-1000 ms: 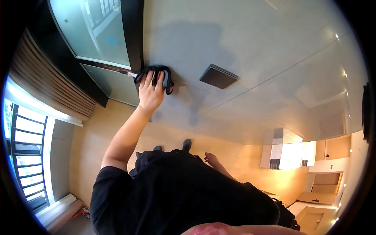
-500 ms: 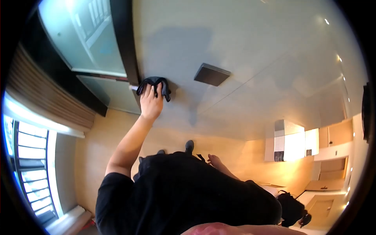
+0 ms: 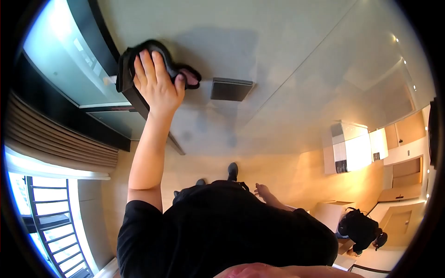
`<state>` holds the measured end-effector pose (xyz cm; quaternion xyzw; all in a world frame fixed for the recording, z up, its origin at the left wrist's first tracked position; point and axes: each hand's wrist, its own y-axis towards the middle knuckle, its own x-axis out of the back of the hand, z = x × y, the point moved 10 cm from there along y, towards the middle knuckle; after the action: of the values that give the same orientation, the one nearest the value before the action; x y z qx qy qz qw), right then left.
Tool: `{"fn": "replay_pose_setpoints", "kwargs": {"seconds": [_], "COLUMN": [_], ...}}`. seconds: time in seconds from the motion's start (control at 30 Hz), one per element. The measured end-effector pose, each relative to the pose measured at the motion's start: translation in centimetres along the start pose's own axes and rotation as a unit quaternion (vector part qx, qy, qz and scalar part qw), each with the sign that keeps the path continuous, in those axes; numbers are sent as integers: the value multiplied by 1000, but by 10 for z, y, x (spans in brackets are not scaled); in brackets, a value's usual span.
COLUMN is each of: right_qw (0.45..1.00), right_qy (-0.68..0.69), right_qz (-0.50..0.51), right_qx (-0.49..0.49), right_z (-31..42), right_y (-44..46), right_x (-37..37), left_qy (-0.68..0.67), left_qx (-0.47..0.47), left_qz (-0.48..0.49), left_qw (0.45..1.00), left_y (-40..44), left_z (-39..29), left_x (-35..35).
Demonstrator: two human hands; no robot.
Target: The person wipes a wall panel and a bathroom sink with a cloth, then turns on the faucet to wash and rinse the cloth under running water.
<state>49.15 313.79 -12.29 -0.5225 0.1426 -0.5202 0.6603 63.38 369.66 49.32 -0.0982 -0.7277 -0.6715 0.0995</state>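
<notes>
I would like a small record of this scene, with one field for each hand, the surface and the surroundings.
Left hand: spread over a dark cloth
Right hand: lowered; grip unclear
Surface: pale panel, with a dark square right of the cloth
Picture left: curtain, window
Picture lower right: another person in black

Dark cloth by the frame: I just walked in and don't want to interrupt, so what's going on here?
The person's left hand lies spread over a dark cloth where the dark frame meets the glossy pale surface. The right hand hangs low near the body, seemingly empty. A dark panel sits right of the cloth. Another person is bent over in the background.
</notes>
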Motion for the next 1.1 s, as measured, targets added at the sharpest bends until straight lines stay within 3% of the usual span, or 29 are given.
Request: {"fn": "replay_pose_setpoints", "kwargs": {"seconds": [0.03,0.17,0.23,0.37,0.43,0.6,0.63,0.7,0.77,0.8,0.83,0.9,0.97,1.0,1.1], "right_qw": [1000,997,994,994,991,989,987,984,982,980,980,972,977,982,989], "right_qy": [8,66,90,69,104,129,143,158,161,170,172,210,185,160,110], "right_qz": [3,-2,1,4,-11,-35,-45,-52,-47,-42,-42,-33,-34,-35,-38], "right_qx": [-28,-47,-62,-89,-79,-65,-61,-64,-86,-94,-95,-102,-96,-91,-88], "right_z": [-8,-49,-76,-88,-81,-75,-69,-71,-77,-88,-100,-126,-145,-153,-128], "right_y": [-4,3,14,5,-6,-12,-18,-30,-36,-31,-24,-13,-5,-2,-37], "right_x": [0,-2,-4,-3,2,4,6,5,2,-1,-3,-9,-12,-13,-8], "left_qy": [-3,17,-7,-43,-3,-37,-81,-90,-65,-101,-188,-186,-281,-244,-170], "left_qx": [-2,51,82,147,110,126,74,18,-36,-19,21,-15,-149,-199,-155], "left_qz": [5,210,266,300,262,295,208,173,65,-9,-6,-59,-3,41,79], "left_qw": [1000,976,960,941,959,946,972,981,995,995,982,981,948,948,970], "left_y": [-21,-138,-190,-263,-270,-246,-226,-202,-155,-145,-138,-127,-141,-146,-130], "left_z": [3,14,14,10,-6,-19,-23,-26,-36,-31,-26,-49,-92,-116,-137], "left_x": [-3,-51,-65,-85,-80,-91,-83,-87,-57,-50,-48,-30,-41,-49,-63]}}
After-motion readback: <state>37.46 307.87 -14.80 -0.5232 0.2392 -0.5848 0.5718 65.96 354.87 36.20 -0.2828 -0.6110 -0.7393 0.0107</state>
